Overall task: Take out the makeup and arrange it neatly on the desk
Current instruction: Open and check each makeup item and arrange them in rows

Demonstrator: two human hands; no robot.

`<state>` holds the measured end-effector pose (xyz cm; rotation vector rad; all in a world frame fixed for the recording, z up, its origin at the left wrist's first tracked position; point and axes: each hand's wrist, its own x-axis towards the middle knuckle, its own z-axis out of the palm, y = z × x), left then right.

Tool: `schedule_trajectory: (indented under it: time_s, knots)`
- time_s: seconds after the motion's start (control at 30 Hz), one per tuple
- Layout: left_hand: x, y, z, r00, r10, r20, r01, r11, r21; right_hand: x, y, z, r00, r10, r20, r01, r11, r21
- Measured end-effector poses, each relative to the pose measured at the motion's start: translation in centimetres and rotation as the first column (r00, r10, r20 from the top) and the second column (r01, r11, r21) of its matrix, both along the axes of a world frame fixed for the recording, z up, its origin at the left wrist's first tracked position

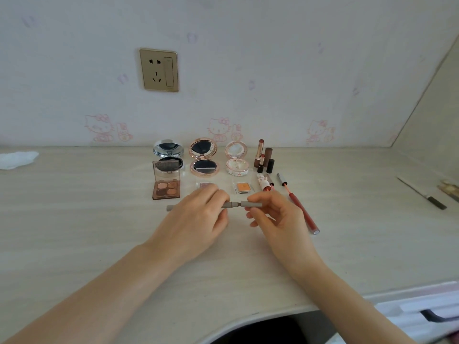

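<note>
A grey makeup pencil (229,204) is held level above the desk (74,219), its barrel gripped by the left hand (196,219) and its cap (253,204) pinched by the right hand (275,217), just in front of the opened compacts (203,157) and eyeshadow palette (166,187).

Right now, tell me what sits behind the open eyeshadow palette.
A silver round compact, open, stands right behind the eyeshadow palette. The palette's raised lid covers most of the compact's base, so its contents cannot be seen.
</note>
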<state>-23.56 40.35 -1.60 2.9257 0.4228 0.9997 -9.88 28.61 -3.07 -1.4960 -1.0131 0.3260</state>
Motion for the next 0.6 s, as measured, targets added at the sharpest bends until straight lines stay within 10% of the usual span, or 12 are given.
schedule_trajectory:
  time_s: [0.6]
  knots:
    - [0.8, -0.3, 0.4, 0.959, 0.054, 0.279, 0.023, 0.964, -0.265, 1.3, -1.6, 0.4, 0.971, -0.232, -0.056, 0.237, 0.964, 0.118]
